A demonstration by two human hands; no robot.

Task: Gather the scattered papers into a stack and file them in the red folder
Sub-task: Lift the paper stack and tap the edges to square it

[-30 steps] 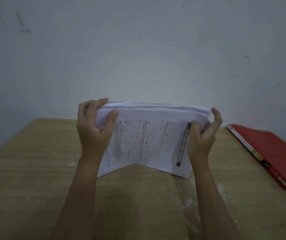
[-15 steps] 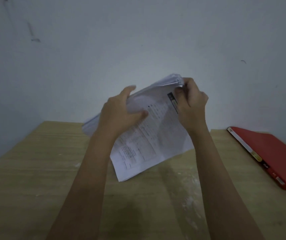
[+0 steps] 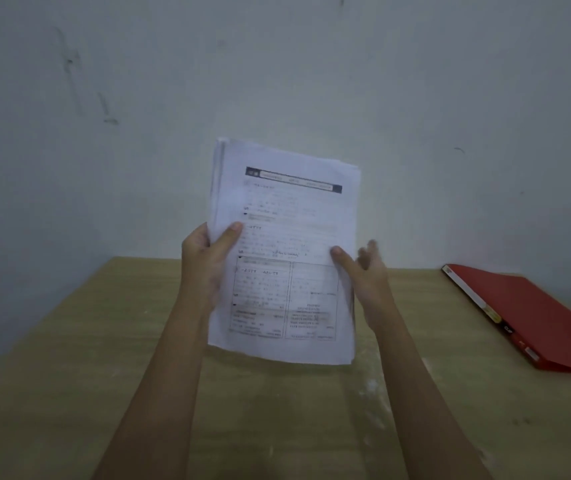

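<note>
We see the papers (image 3: 287, 244) gathered in one stack, held upright in the air above the worktop (image 3: 69, 375), printed side toward the camera. The left hand (image 3: 207, 265) grips the stack at its 9 o'clock edge, thumb on the front, fingers curled behind. The right hand (image 3: 367, 275) is at the 3 o'clock edge, thumb touching the front sheet, fingers blurred but spread, off the paper. The folder (image 3: 536, 317), red, lies shut on the worktop at 3 o'clock, well apart from the stack.
</note>
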